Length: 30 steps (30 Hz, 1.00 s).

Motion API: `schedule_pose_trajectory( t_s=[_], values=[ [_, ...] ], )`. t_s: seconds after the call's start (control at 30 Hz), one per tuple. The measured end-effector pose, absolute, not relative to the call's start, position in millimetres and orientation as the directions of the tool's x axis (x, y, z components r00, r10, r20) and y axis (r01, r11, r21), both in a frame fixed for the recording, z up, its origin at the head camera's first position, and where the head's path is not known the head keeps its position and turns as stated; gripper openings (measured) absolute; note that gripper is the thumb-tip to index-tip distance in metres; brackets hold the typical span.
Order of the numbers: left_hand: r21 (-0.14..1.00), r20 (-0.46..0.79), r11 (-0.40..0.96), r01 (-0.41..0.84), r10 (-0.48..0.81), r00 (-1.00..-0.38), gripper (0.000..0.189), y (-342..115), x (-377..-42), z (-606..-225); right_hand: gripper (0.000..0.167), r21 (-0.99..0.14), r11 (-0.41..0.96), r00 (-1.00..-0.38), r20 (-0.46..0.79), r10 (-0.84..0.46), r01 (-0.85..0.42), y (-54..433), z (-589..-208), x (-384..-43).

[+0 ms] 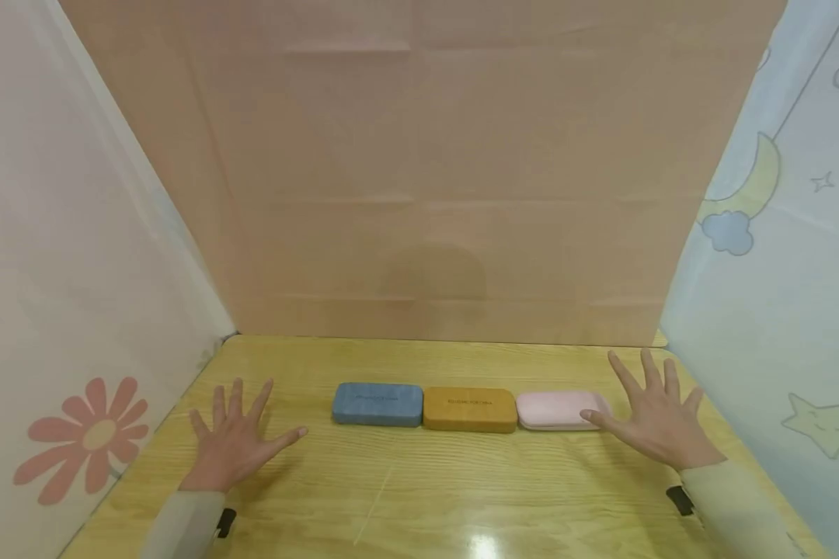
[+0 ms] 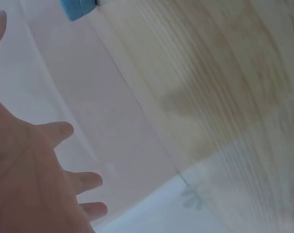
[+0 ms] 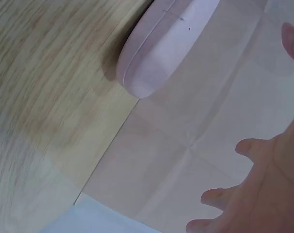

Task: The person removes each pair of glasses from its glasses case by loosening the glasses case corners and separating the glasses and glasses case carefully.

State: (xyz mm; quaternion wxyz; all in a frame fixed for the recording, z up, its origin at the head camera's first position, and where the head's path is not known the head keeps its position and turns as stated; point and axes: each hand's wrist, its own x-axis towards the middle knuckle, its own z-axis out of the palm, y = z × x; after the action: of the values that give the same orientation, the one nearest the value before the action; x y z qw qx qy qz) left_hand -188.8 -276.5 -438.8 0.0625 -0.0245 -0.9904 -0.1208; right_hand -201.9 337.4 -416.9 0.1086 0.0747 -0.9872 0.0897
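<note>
Three glasses cases lie end to end in a row on the wooden table: a blue glasses case (image 1: 377, 404) on the left, a mustard-yellow glasses case (image 1: 470, 410) in the middle and a pink glasses case (image 1: 552, 410) on the right. My left hand (image 1: 232, 444) hovers left of the blue case, fingers spread and holding nothing. To the right of the row, my right hand (image 1: 663, 423) is spread too, its thumb overlapping the pink case in the head view. The right wrist view shows the pink case's rounded end apart from that hand.
The wooden table (image 1: 419, 489) is bounded at the back by a tan sheet (image 1: 419, 171). A pale sheet with a red flower (image 1: 99, 435) hangs at the left, and a light blue sheet with a star (image 1: 823, 424) at the right.
</note>
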Motion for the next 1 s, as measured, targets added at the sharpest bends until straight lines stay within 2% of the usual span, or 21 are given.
schedule_pose_trajectory(
  t_s=[0.13,0.23,0.4,0.63,0.8,1.0],
  values=[
    [0.258,0.109,0.96,0.106,0.08,-0.991,0.104,-274.0,-191.2,-441.4,0.109,-0.185,0.967,-0.964,0.23,-0.13,-0.174,335.8,-416.7,-203.1],
    [0.298,0.093,0.939,0.171,0.15,-0.984,0.09,-267.7,-193.5,-441.8,0.109,-0.221,0.957,-0.96,0.244,-0.134,-0.19,333.4,-416.6,-202.6],
    [0.413,0.059,0.881,0.232,0.228,-0.972,0.072,-251.8,-201.8,-442.3,0.097,-0.272,0.932,-0.95,0.263,-0.168,-0.24,322.8,-417.4,-199.1],
    [0.583,0.002,0.788,0.198,0.243,-0.97,0.075,-224.1,-227.3,-448.0,0.073,-0.323,0.908,-0.949,0.252,-0.191,-0.269,297.6,-415.5,-190.3],
    [0.632,-0.01,0.75,0.196,0.26,-0.965,0.08,-209.5,-240.9,-454.0,0.052,-0.373,0.876,-0.939,0.273,-0.21,-0.304,276.1,-417.0,-182.0],
    [0.691,-0.051,0.706,0.151,0.256,-0.965,0.092,-209.7,-250.3,-460.9,0.043,-0.442,0.843,-0.946,0.239,-0.219,-0.307,249.7,-423.6,-178.8]
  ],
)
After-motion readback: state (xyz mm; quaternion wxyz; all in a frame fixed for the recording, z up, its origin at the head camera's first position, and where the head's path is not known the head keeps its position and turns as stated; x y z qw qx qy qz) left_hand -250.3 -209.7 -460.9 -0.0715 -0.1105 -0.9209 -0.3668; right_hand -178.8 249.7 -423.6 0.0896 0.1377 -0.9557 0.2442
